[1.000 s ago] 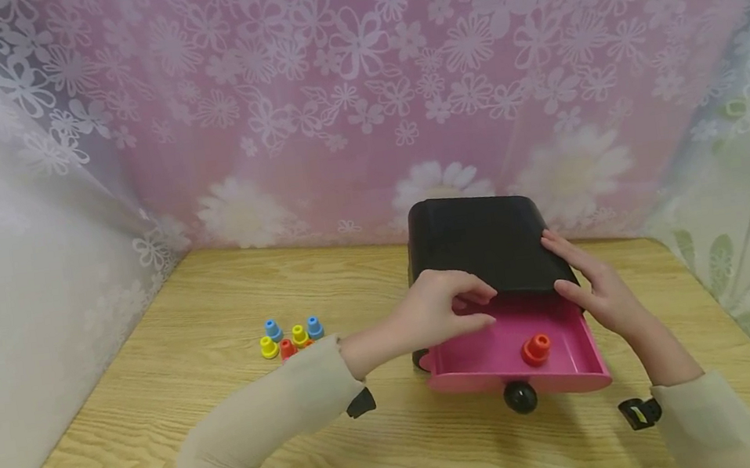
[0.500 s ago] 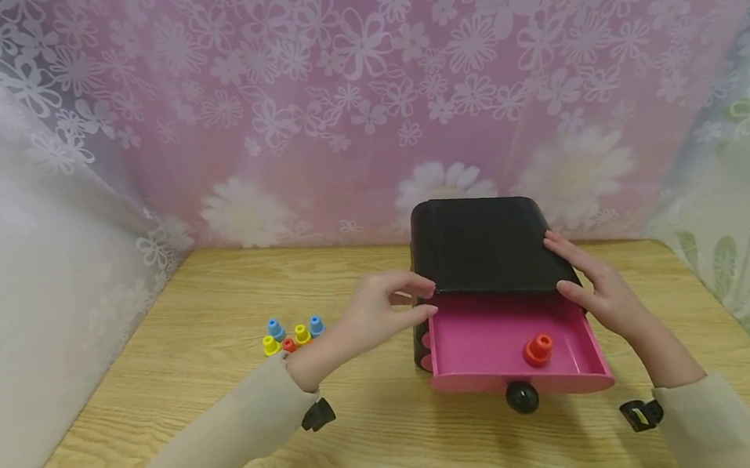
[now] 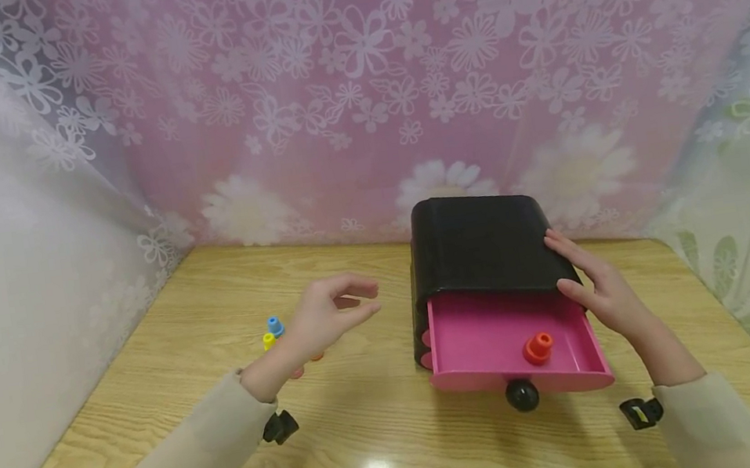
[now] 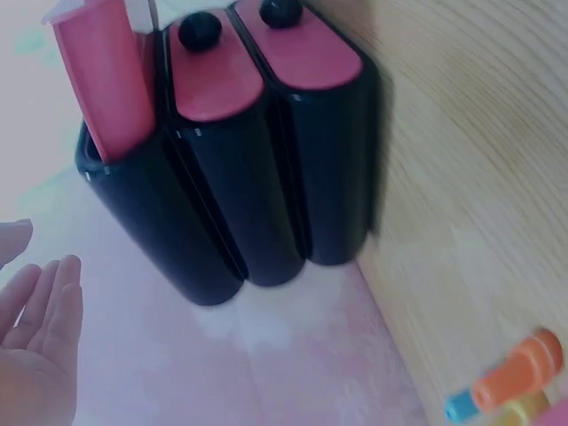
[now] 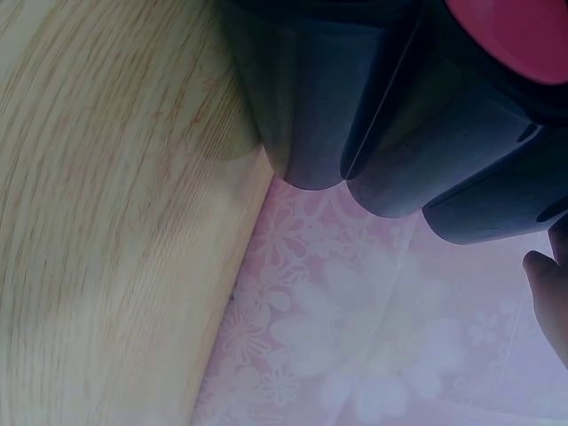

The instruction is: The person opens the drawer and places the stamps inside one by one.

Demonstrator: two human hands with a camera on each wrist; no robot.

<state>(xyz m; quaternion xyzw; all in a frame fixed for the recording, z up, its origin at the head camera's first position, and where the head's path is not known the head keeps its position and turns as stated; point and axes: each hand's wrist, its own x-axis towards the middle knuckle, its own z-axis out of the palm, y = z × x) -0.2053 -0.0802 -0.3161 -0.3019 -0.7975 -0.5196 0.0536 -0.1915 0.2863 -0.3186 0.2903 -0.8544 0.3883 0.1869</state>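
A black drawer unit (image 3: 490,242) stands on the table with its top pink drawer (image 3: 478,343) pulled out. Inside that drawer sits one red-orange peg (image 3: 538,349), near the front panel with its black knob (image 3: 522,395). My right hand (image 3: 604,297) rests on the unit's right side, fingers along the top edge. To the left of the unit, my left hand (image 3: 328,311) hovers with nothing in it, thumb and fingers apart. It partly hides a group of small pegs, among them a blue peg (image 3: 276,326) and a yellow peg (image 3: 269,341).
In the left wrist view, two lower pink drawers (image 4: 217,80) are closed, and an orange peg (image 4: 517,368) lies in the group. Wooden table (image 3: 388,438) surrounds the unit. A pink flowered curtain (image 3: 331,113) hangs right behind the table's back edge.
My left hand has moved left, from over the pulled-out drawer to beside the loose pegs. My right hand, the drawer and the red-orange peg have stayed put.
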